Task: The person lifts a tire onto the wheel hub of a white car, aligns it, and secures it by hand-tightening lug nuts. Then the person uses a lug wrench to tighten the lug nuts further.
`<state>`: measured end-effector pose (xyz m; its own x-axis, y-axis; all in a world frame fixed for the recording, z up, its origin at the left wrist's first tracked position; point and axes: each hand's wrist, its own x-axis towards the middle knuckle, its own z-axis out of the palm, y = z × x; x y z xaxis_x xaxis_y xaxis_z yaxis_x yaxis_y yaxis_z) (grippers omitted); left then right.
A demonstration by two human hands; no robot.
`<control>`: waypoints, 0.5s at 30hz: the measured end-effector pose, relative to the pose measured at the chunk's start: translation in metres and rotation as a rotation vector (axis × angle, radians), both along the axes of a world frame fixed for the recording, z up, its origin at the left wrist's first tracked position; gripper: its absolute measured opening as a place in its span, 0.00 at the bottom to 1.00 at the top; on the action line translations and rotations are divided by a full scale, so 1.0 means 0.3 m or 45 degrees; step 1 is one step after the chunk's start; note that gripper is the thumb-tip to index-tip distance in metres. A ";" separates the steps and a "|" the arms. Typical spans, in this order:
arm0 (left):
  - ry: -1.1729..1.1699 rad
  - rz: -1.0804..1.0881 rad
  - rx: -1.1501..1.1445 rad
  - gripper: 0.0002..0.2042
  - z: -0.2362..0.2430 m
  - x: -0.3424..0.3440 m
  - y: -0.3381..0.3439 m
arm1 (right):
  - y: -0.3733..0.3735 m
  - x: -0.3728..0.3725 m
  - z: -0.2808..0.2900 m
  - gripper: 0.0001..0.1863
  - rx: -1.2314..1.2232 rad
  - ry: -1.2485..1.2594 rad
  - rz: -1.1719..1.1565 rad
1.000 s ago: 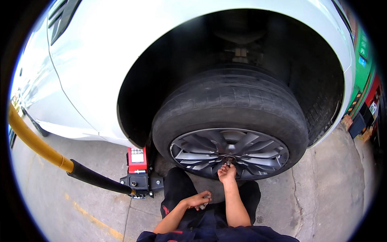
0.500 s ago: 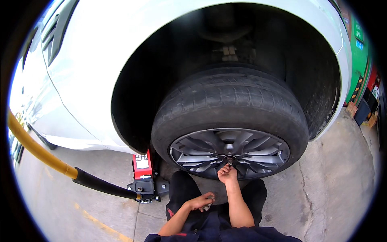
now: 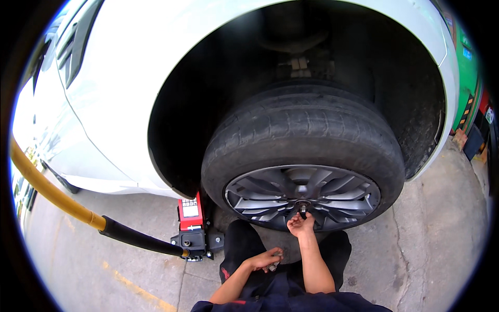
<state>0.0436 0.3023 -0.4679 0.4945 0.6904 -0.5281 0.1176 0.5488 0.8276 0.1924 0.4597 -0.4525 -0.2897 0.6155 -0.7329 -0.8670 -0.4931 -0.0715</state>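
Note:
A white car stands with its wheel in front of me, a black tyre on a grey multi-spoke rim. My right hand reaches up to the rim's hub, fingers pinched on a small dark lug nut there. My left hand rests lower over my knee, closed around small metal pieces that look like lug nuts. My dark trousers fill the space below the wheel.
A red and black floor jack sits under the car's sill left of the wheel, its long black and yellow handle running off to the left. Concrete floor lies around. Green and red equipment stands at the right edge.
The view has shifted a little right and down toward the wheel. My right hand stays at the hub; my left hand stays near my knee.

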 end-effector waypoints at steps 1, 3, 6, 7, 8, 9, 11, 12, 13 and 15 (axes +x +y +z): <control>0.008 -0.006 -0.009 0.16 0.001 -0.001 -0.001 | -0.001 0.000 0.023 0.21 0.003 -0.076 -0.007; 0.013 -0.039 -0.015 0.17 0.010 0.015 0.009 | 0.033 0.036 -0.017 0.21 0.048 -0.128 0.031; 0.016 -0.055 -0.016 0.17 0.006 0.016 0.012 | 0.051 0.048 -0.112 0.20 0.189 0.075 -0.039; 0.013 -0.059 -0.016 0.17 0.007 0.016 0.013 | 0.048 0.054 -0.135 0.19 0.219 0.181 -0.032; 0.010 -0.065 -0.016 0.17 0.007 0.019 0.016 | 0.043 0.061 -0.157 0.19 0.250 0.286 -0.027; 0.009 -0.062 -0.016 0.17 0.009 0.017 0.014 | 0.040 0.057 -0.167 0.19 0.280 0.395 -0.014; 0.026 -0.022 -0.019 0.16 0.004 -0.008 -0.005 | -0.003 -0.013 -0.018 0.19 0.081 0.138 0.005; 0.024 -0.028 -0.008 0.16 0.011 -0.001 0.000 | -0.016 -0.013 0.052 0.19 -0.005 -0.003 -0.010; 0.022 -0.040 -0.022 0.16 0.017 0.001 0.005 | -0.001 -0.002 0.032 0.19 0.012 0.051 -0.019; 0.014 -0.070 -0.048 0.15 0.030 0.010 0.016 | 0.048 0.029 -0.044 0.20 0.046 0.156 -0.042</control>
